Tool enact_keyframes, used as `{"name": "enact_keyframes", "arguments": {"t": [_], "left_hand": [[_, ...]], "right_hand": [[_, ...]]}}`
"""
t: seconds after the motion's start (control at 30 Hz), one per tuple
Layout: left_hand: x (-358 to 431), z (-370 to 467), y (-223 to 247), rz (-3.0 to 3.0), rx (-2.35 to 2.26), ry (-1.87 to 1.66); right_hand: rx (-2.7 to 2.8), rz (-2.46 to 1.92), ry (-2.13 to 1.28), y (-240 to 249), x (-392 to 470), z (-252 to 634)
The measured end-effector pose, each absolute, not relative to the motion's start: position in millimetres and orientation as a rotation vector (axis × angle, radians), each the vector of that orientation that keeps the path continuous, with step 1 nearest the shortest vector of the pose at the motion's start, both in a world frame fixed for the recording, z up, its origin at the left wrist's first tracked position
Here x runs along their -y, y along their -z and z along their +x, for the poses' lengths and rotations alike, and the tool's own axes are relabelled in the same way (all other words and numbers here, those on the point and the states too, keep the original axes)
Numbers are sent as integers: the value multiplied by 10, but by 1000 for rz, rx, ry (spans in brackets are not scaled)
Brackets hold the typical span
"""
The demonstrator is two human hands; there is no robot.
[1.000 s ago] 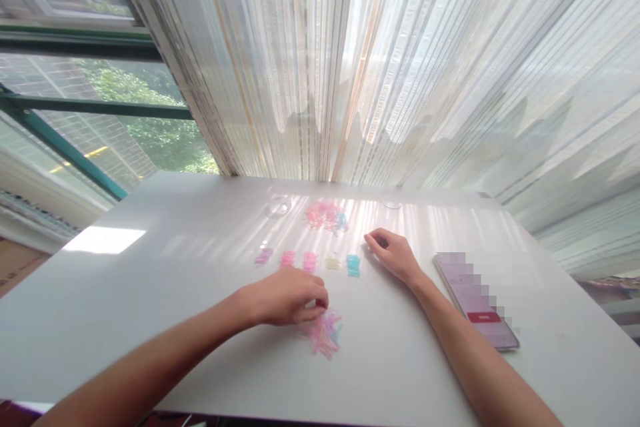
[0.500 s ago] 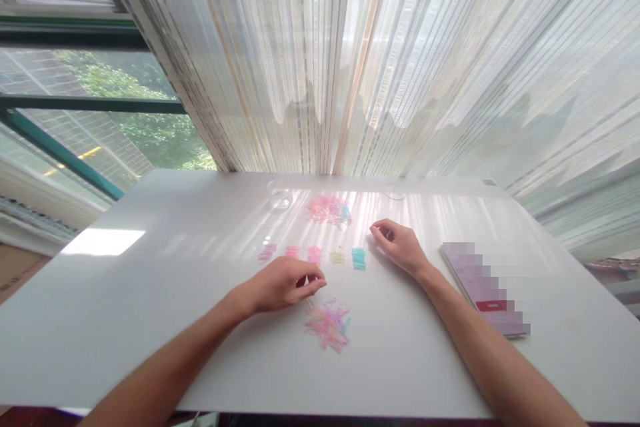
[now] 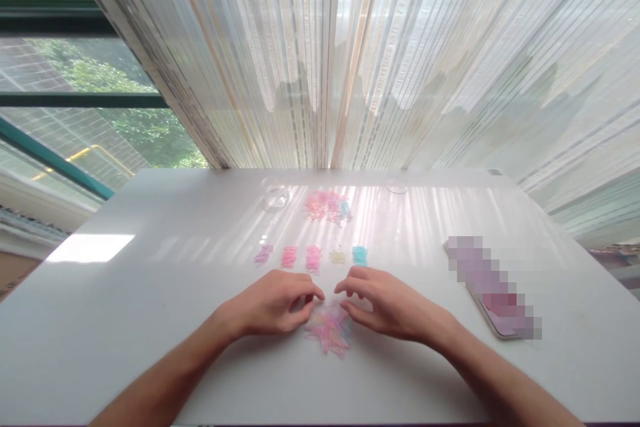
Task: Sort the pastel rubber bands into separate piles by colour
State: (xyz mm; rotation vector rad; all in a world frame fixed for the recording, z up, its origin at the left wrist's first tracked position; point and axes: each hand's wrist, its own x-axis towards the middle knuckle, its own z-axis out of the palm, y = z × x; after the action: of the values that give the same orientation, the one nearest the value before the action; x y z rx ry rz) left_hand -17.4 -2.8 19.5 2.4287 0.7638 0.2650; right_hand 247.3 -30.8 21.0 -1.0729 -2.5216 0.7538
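Note:
A loose pile of small pastel strips (image 3: 329,333) lies on the white table. At its upper left edge is my left hand (image 3: 280,300), thumb and forefinger apart with nothing visible between them. My right hand (image 3: 385,300) hovers at the pile's upper right, fingers spread and bent. Beyond the hands runs a row of small groups: purple (image 3: 263,254), coral pink (image 3: 289,257), bright pink (image 3: 313,258), pale yellow (image 3: 337,257) and turquoise (image 3: 359,255). Farther back is a second mixed pile (image 3: 327,205).
A clear round dish (image 3: 276,197) stands behind the row on the left; another clear round piece (image 3: 397,188) is back right. A purple booklet-like object (image 3: 493,290), partly pixelated, lies at right. Striped curtains (image 3: 320,60) hang behind the table (image 3: 125,333).
My right hand has moved left and nearer, from beside the turquoise group to the near pile. My left hand has shifted slightly closer to that pile. The view has tilted slightly.

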Motion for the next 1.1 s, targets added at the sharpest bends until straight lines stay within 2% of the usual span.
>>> {"name": "enact_keyframes", "arguments": {"t": [0.4,1.1], "left_hand": [[36,-173,-238,2319,-770,-139],[15,-137,-132,2369,-750,-287]], "right_hand": [[2647,-1005,-804,-96,327,2376],[2551,-958,-898,-104,269,2346]]}}
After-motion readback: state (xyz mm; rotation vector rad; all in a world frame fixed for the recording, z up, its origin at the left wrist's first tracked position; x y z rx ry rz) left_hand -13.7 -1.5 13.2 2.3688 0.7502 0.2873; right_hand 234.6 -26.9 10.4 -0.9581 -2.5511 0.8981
